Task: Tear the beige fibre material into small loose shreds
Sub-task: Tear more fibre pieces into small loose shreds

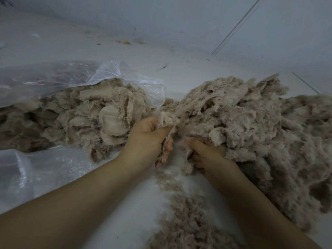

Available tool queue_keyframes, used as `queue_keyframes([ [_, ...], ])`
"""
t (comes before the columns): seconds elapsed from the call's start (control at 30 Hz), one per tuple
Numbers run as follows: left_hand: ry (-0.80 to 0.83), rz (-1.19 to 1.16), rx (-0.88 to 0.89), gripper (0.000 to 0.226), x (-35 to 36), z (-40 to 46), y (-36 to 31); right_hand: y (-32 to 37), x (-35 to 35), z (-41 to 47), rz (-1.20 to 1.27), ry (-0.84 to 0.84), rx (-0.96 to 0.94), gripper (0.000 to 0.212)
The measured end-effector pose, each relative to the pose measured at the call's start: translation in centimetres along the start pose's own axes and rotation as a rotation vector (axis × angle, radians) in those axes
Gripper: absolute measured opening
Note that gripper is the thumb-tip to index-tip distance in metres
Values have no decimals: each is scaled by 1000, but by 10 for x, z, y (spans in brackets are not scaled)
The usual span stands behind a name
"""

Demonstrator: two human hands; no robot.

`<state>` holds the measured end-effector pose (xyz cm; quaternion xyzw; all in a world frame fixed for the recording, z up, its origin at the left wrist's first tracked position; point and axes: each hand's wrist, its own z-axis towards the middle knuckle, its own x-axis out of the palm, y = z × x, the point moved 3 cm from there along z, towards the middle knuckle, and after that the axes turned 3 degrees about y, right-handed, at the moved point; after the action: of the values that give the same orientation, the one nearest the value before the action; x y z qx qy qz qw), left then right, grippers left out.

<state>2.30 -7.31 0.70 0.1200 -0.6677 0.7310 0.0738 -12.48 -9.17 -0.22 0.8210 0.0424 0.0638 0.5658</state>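
Beige fibre material (242,114), clear plastic bag (53,78), pale grey floor (179,65)

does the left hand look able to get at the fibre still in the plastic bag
Probably yes: the left hand grips a fibre clump right beside the plastic bag, whose mouth gapes toward it, fibre exposed. It must drop the clump first.

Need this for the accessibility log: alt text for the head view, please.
Seen from above, a person's left hand and right hand grip a tuft of beige fibre between them over a pale floor. Coarser fibre spills from a clear plastic bag on the left; a fluffier heap of shreds lies on the right.
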Motion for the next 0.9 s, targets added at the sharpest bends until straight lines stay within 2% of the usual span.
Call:
queue_keyframes([
  [0.03, 38, 21, -14, 26, 2, 0, -3, 1, 1, -2, 9, -25, 1, 53],
  [0.1, 155, 108, -52, 24, 6, 1, -8, 2, 3, -2, -6, 3, -57, 22],
  [0.13, 223, 166, -75, 23, 8, 2, -10, 1, 1, -1, -21, -1, -59, 18],
  [0.2, 323, 249, -115, 28, 9, 5, -13, -1, 0, -3, 19, 7, -8, 44],
  [0.23, 344, 273, -126, 31, 9, 7, -14, 0, 1, -4, 45, 10, 26, 49],
  [0.27, 351, 302, -129, 32, 8, 9, -15, 4, 2, -6, 70, 8, 49, 46],
  [0.3, 348, 335, -123, 31, 7, 11, -15, 6, 2, -6, 85, -3, 49, 36],
  [0.33, 341, 369, -114, 29, 6, 13, -14, 7, 3, -5, 103, 34, 62, 17],
  [0.37, 334, 392, -106, 27, 6, 14, -12, 8, 7, -5, 99, 73, 72, 11],
  [0.4, 332, 402, -102, 27, 6, 16, -11, 9, 9, -6, 124, 91, 52, 22],
  [0.43, 336, 394, -106, 27, 6, 17, -9, 8, 7, -9, 151, 83, 19, 22],
  [0.47, 344, 368, -117, 26, 6, 18, -8, 6, 5, -9, 160, 69, -27, 12],
  [0.5, 353, 337, -128, 22, 6, 18, -6, 6, 7, -11, 159, 66, -70, 11],
  [0.57, 366, 298, -142, 13, 6, 20, -3, 7, 12, -15, 176, 70, -109, 36],
  [0.63, 353, 286, -138, 3, 6, 21, -1, 9, 14, -16, 187, 63, -113, 42],
  [0.8, 280, 242, -111, 9, 11, 16, 3, 7, 12, -15, 182, 82, -135, 30],
  [0.9, 255, 182, -137, 20, 13, 11, 9, 5, 12, -15, 199, 90, -88, 34],
])
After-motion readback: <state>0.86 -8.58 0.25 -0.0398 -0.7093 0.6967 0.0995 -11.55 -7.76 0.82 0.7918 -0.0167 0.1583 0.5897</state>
